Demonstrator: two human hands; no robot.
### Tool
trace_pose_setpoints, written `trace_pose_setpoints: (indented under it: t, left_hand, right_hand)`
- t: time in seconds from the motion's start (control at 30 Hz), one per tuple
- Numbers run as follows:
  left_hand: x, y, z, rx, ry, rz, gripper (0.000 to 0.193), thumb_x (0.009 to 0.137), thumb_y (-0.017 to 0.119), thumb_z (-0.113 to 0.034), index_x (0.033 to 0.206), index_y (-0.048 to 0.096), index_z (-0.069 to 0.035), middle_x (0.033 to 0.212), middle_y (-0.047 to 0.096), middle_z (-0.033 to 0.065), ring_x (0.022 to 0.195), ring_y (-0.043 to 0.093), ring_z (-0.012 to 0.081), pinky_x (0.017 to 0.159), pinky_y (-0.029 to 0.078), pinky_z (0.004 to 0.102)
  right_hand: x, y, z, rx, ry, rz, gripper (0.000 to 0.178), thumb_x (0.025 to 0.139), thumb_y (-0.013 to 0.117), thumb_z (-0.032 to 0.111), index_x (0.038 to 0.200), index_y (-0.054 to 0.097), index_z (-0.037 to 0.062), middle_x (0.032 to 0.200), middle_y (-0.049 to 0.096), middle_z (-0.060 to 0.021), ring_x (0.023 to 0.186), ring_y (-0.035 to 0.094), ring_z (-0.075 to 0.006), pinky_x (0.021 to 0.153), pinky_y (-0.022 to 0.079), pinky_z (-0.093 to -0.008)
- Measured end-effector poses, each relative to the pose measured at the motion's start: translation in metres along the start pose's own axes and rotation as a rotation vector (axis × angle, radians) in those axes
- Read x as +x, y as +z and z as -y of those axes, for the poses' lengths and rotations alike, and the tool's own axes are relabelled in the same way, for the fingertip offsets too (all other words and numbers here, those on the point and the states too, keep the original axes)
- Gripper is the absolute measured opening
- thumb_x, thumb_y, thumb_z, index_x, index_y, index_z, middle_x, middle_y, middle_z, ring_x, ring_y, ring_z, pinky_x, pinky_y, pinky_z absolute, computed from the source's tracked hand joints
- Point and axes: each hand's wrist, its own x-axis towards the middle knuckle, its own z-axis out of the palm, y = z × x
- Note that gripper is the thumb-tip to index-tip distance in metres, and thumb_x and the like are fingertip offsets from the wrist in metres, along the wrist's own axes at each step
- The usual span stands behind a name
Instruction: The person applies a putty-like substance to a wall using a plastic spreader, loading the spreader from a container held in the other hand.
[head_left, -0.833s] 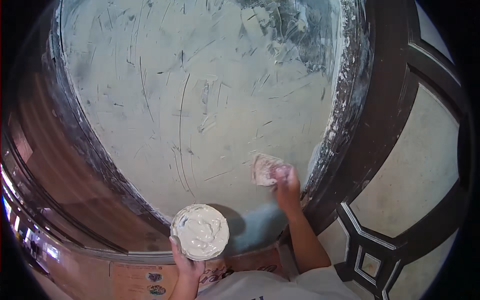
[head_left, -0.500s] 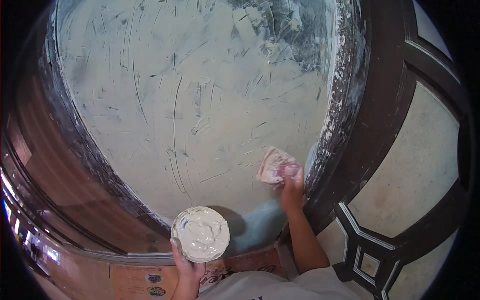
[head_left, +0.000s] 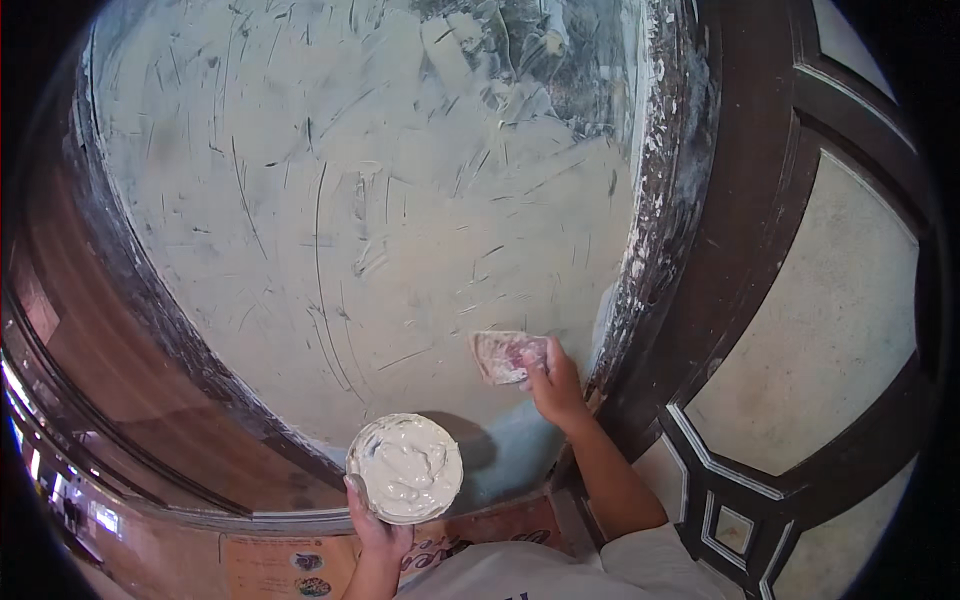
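Note:
My left hand (head_left: 378,532) grips a round white tub (head_left: 459,480) by its near left side, low in front of me. Thick, creamy off-white putty (head_left: 408,462) fills it. In my right hand (head_left: 553,383) is a flat, roughly square putty spreader (head_left: 499,357), smeared with putty and pink where it shows through. Its face lies close to the lower right of a big panel (head_left: 420,250); contact cannot be made out. A pale, scratched coat covers most of that panel, with bluish-grey patches at the upper right and along the bottom.
Dark, paint-spattered frame edges (head_left: 655,230) border the panel. To the right stands dark woodwork (head_left: 740,250) with pale inset panels (head_left: 800,350). Glossy brown wood (head_left: 130,330) curves along the left. Printed orange cardboard (head_left: 270,560) lies below the tub.
My right hand has moved left and slightly down with the spreader, which has turned. My left hand holds the tub almost in place. The whole panel has shifted a little leftward in view.

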Motion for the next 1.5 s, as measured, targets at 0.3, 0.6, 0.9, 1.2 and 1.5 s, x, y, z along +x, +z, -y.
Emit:
trace_pose_setpoints:
  t: [0.3, 0.6, 0.9, 1.2, 1.5]
  left_hand:
    - [0.0, 0.014, 0.008, 0.037, -0.01, -0.038, 0.064, 0.1, 0.038, -0.053, 0.144, 0.039, -0.008, 0.144, 0.046, 0.0128, 0.131, 0.047, 0.0312, 0.11, 0.039, 0.0461]
    - [0.004, 0.01, 0.014, 0.012, -0.017, -0.01, 0.064, 0.1, 0.037, -0.053, 0.145, 0.038, -0.009, 0.145, 0.046, 0.013, 0.131, 0.047, 0.0314, 0.11, 0.039, 0.0464]
    - [0.005, 0.011, 0.015, 0.032, -0.038, -0.052, 0.065, 0.1, 0.035, -0.055, 0.145, 0.039, -0.008, 0.146, 0.045, 0.0134, 0.13, 0.047, 0.0329, 0.11, 0.039, 0.0468]
    - [0.001, 0.007, 0.008, 0.033, -0.031, -0.008, 0.065, 0.1, 0.035, -0.055, 0.145, 0.039, -0.008, 0.144, 0.047, 0.0131, 0.128, 0.05, 0.0316, 0.108, 0.042, 0.0458]
    - [0.0, 0.008, 0.005, -0.016, -0.046, 0.003, 0.064, 0.099, 0.037, -0.054, 0.144, 0.041, -0.008, 0.144, 0.048, 0.0121, 0.13, 0.049, 0.0308, 0.109, 0.04, 0.0461]
  right_hand:
    - [0.008, -0.007, -0.007, -0.392, -0.217, 0.145, 0.031, 0.099, 0.053, 0.028, 0.114, 0.05, 0.001, 0.097, 0.063, -0.0086, 0.077, 0.063, -0.0121, 0.054, 0.05, -0.0229]
    - [0.005, -0.009, -0.009, -0.293, -0.095, 0.132, 0.02, 0.098, 0.052, 0.017, 0.109, 0.051, 0.0006, 0.101, 0.063, -0.0107, 0.08, 0.063, -0.0143, 0.059, 0.053, -0.0249]
    - [-0.003, -0.007, 0.002, -0.087, -0.048, 0.115, 0.025, 0.099, 0.051, 0.017, 0.114, 0.048, -0.0027, 0.104, 0.059, -0.012, 0.086, 0.065, -0.0166, 0.061, 0.058, -0.0286]
    - [0.013, -0.007, 0.013, 0.264, 0.025, 0.021, 0.025, 0.099, 0.048, 0.018, 0.117, 0.046, 0.001, 0.099, 0.062, -0.0109, 0.07, 0.064, -0.0147, 0.055, 0.055, -0.0269]
    - [0.012, -0.004, 0.024, 0.227, 0.094, -0.004, 0.027, 0.099, 0.048, 0.019, 0.12, 0.048, 0.0018, 0.101, 0.063, -0.0085, 0.073, 0.064, -0.0132, 0.054, 0.054, -0.0242]
